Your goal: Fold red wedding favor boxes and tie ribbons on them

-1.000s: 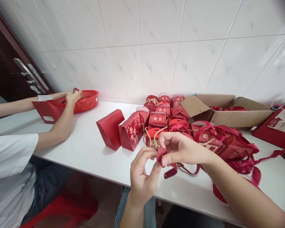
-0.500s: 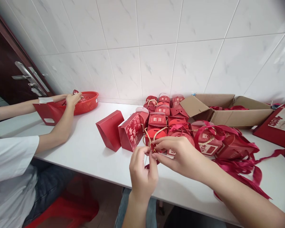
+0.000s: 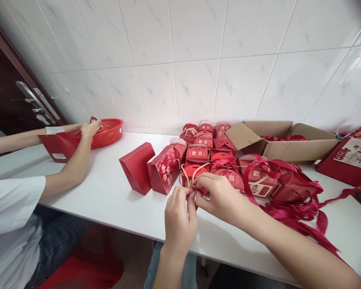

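My left hand (image 3: pixel 180 218) is closed in a pinch at the lower end of a twisted gold cord (image 3: pixel 195 171). From the right, my right hand (image 3: pixel 221 194) pinches at the same spot, its fingertips meeting the left ones. A small red piece shows between the fingers, partly hidden, so its kind is unclear. The cord runs up in front of a red gift box (image 3: pixel 195 167) just behind my hands. Beside it on the right stands a rounded red box (image 3: pixel 231 179), and a loose dark-red ribbon (image 3: pixel 291 214) lies near my right forearm.
Two red boxes (image 3: pixel 137 168) stand at the left of my hands. Several more (image 3: pixel 206 127) are grouped by the tiled wall. An open cardboard box (image 3: pixel 297 150) sits at right. A co-worker's hand (image 3: pixel 91 129) is over a red basket (image 3: pixel 114 134) on the white table (image 3: pixel 114 200).
The view has shifted slightly. My fingertips have drawn closer together around the cord end, and the small red piece is more covered. The co-worker's hands stay at the basket.
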Motion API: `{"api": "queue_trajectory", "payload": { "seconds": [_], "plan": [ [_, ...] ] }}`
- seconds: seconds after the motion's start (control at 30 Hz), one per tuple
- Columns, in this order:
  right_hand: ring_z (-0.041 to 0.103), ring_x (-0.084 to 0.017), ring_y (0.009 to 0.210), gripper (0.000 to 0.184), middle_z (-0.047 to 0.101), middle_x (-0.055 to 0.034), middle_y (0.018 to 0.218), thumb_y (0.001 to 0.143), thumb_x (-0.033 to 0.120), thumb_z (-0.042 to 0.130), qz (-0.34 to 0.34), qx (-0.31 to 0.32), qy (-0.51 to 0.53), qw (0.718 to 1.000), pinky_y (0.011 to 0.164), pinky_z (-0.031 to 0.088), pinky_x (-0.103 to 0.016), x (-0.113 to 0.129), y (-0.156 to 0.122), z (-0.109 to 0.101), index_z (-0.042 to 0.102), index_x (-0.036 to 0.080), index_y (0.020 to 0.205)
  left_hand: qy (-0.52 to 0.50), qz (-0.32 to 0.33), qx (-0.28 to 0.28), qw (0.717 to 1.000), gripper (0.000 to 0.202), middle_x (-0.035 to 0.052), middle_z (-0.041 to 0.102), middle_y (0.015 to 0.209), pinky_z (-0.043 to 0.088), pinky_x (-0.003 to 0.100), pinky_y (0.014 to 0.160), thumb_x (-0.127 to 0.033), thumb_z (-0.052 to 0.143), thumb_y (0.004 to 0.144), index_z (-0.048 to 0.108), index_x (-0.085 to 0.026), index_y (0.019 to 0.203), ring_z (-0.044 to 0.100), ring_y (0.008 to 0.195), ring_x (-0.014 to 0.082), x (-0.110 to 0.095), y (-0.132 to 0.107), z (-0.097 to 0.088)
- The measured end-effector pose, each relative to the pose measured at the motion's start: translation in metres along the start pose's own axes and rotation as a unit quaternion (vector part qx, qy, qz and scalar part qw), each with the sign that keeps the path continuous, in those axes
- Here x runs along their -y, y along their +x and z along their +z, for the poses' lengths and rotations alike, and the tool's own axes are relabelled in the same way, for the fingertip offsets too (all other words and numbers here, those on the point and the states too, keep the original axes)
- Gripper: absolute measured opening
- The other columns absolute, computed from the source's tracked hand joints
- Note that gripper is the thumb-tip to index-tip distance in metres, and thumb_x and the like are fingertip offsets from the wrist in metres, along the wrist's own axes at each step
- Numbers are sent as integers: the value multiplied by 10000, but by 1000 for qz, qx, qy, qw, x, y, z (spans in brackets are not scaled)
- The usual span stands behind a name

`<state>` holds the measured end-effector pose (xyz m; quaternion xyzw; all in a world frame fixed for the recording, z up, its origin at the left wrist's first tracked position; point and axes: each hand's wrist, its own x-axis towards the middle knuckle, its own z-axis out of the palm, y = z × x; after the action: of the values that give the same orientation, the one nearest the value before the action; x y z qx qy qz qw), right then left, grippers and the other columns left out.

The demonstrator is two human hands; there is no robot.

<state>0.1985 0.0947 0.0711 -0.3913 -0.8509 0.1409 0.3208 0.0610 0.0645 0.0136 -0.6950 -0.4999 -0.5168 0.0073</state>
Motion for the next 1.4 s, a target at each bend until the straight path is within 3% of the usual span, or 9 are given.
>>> {"api": "queue_trajectory", "payload": {
  "seconds": [0.3, 0.47, 0.53, 0.67, 0.8, 0.97, 1.27, 1.4],
  "plan": [
    [484, -103, 634, 171, 551, -21, 751, 713, -25, 505, 21, 46, 1, 999, 603, 403, -232, -2, 2, 0, 538, 138, 677, 25, 40, 46, 998, 163, 18, 598, 775, 436, 280, 613, -123, 421, 940, 521, -202, 839, 547, 679, 164, 6, 1, -4],
    [554, -136, 713, 89, 608, -35, 782, 753, 55, 594, -8, 53, 135, 989, 673, 458, -263, 1, 3, -12, 584, 143, 749, -23, 19, 14, 999, 124, 15, 592, 807, 455, 267, 661, -118, 465, 930, 528, -206, 870, 562, 736, 156, 4, 1, -10],
    [578, -145, 763, 52, 621, -41, 827, 812, 171, 634, 19, 78, 261, 962, 700, 480, -274, 1, 4, -16, 589, 146, 818, -52, 20, -26, 998, 106, 6, 572, 803, 450, 248, 668, -122, 489, 925, 525, -208, 874, 557, 741, 144, 1, 1, -13],
    [551, -109, 757, 230, 592, -15, 826, 866, 356, 664, 65, 140, 464, 872, 697, 480, -246, -1, 8, -19, 569, 151, 907, -114, -4, -72, 991, 104, -7, 546, 798, 441, 219, 667, -143, 494, 934, 535, -211, 867, 543, 732, 125, -3, 3, -19],
    [599, -105, 769, 291, 598, -12, 864, 824, 325, 734, 88, 182, 537, 819, 719, 492, -252, -4, 9, -16, 569, 155, 993, -173, -53, -47, 982, 111, -8, 571, 816, 450, 213, 694, -176, 486, 950, 571, -214, 888, 566, 758, 125, -4, 2, -23],
    [655, -112, 688, 344, 627, -9, 862, 774, 321, 786, 142, 222, 587, 766, 670, 504, -257, -1, 7, -14, 569, 153, 982, -178, -33, -27, 983, 112, -13, 584, 843, 447, 201, 710, -167, 491, 946, 587, -223, 931, 573, 787, 117, -6, 0, -26],
    [636, -93, 715, 323, 647, -1, 815, 711, 261, 835, 164, 202, 599, 757, 662, 498, -220, 0, 6, -13, 590, 141, 883, -151, -3, -26, 988, 104, -23, 577, 792, 447, 212, 682, -136, 524, 916, 571, -217, 874, 563, 732, 113, -8, 0, -29],
    [625, -92, 679, 344, 637, 11, 761, 659, 234, 865, 160, 189, 593, 766, 631, 497, -216, -1, 7, -13, 575, 146, 822, -173, -48, -57, 982, 38, -4, 599, 810, 453, 243, 697, -195, 581, 895, 611, -218, 891, 570, 760, 138, -6, -1, -26]
  ]
}}
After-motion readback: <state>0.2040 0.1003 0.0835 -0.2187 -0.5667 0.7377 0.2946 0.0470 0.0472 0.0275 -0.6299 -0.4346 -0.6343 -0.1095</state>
